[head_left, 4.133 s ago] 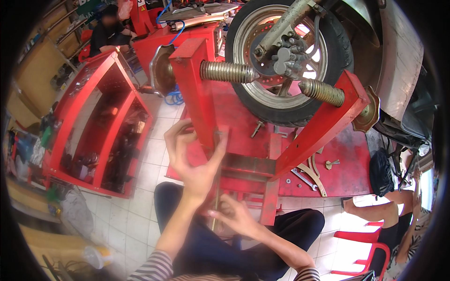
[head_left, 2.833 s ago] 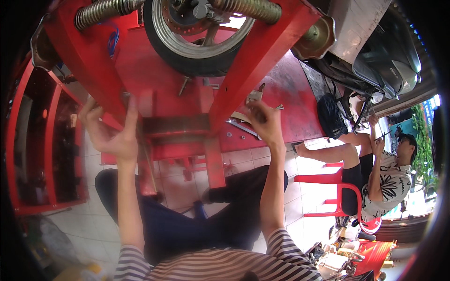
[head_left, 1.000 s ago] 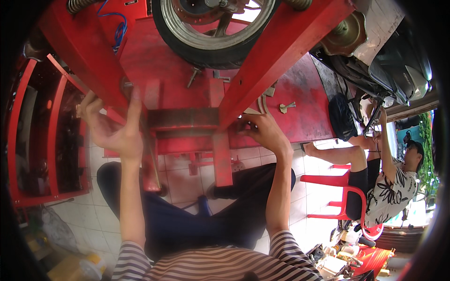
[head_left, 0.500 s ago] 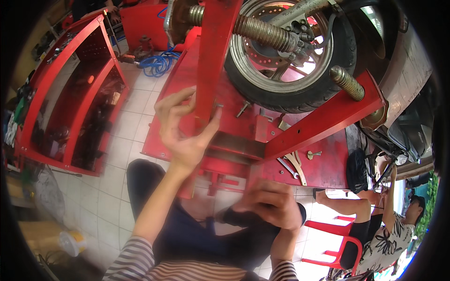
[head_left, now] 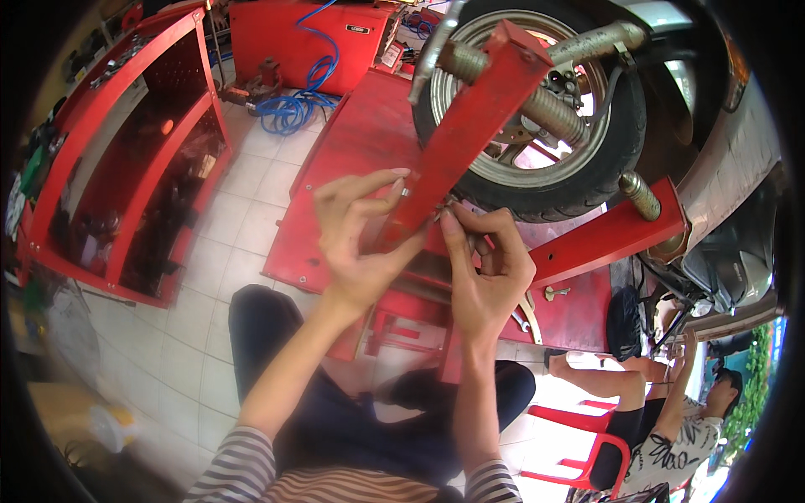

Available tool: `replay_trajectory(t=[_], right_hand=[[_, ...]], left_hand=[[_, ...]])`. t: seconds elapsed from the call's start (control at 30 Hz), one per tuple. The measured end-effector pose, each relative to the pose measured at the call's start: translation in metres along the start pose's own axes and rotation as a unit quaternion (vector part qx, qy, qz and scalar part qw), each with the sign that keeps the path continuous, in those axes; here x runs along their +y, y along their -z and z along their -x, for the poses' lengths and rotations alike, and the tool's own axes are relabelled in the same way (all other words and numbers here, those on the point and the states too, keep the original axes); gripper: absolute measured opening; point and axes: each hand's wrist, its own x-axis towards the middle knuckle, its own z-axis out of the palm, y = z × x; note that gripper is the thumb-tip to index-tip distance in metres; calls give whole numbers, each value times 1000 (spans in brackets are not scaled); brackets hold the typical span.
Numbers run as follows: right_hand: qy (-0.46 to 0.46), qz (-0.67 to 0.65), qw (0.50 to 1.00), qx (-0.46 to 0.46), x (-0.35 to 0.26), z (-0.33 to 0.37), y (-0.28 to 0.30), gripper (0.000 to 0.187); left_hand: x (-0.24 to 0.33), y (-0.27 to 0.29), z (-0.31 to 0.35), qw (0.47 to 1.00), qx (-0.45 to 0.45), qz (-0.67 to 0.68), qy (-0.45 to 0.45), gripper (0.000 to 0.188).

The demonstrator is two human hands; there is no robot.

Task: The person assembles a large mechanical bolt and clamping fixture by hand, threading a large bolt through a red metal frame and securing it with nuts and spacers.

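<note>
A red square metal arm of a stand slants up from the bench in front of me. My left hand is curled around its lower part, fingertips at a small bolt on the left face and thumb across the near side. On the opposite face, my right hand pinches a small metal piece, mostly hidden by the fingertips. A second red arm carries a threaded rod. Behind stands a motorcycle wheel with a black tyre.
The red bench lies beneath. A wrench and a brass-coloured wing piece rest on it at the right. Blue hose coils on the tiled floor beside a red rack. Another person sits by a red chair.
My right hand has risen from above my lap to the red arm and now pinches there. My left hand stays at the arm, which now leans further right in view.
</note>
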Motion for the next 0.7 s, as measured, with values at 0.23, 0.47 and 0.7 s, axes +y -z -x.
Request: replay_trajectory(t=[0.23, 0.47, 0.7], right_hand=[[-13, -24, 998, 62, -2, 8, -9, 8], [-1, 22, 999, 31, -4, 9, -16, 6], [129, 171, 977, 3, -8, 19, -15, 9]], left_hand=[[-2, 1, 2, 1000, 13, 4, 0, 43], [-2, 3, 1, 1000, 6, 6, -1, 43], [-4, 0, 1, 999, 28, 29, -1, 45]])
